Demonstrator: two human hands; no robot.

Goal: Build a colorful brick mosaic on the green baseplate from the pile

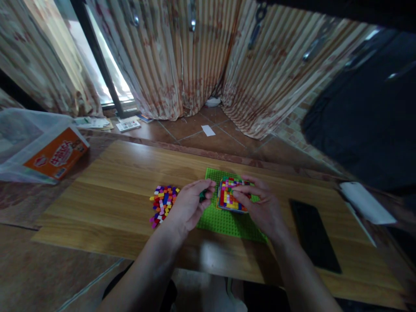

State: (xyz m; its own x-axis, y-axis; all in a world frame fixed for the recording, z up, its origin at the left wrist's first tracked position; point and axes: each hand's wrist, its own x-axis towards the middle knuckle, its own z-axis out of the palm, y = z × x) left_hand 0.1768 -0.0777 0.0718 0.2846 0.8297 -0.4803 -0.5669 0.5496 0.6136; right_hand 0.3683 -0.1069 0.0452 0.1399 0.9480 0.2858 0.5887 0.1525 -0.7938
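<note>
A square block built of many-coloured toy bricks (226, 200) stands on a green studded baseplate (212, 221). Left of it, my left hand (191, 201) is closed round some dark green toy bricks (203, 195), partly hidden by the fingers. From the right, my right hand (261, 203) reaches over the block, thumb and fingers pinched at its top. A small green toy brick (231, 190) shows at those fingertips, touching or just above the top; I cannot tell which. Near my left wrist lies a pile of loose coloured toy bricks (164, 201).
Everything rests on a low wooden table (120, 190). A black tablet-like slab (313, 234) lies to the right, a white flat object (367, 201) beyond it. A clear plastic bin (35, 125) with an orange label stands at left. Curtains (162, 65) hang behind.
</note>
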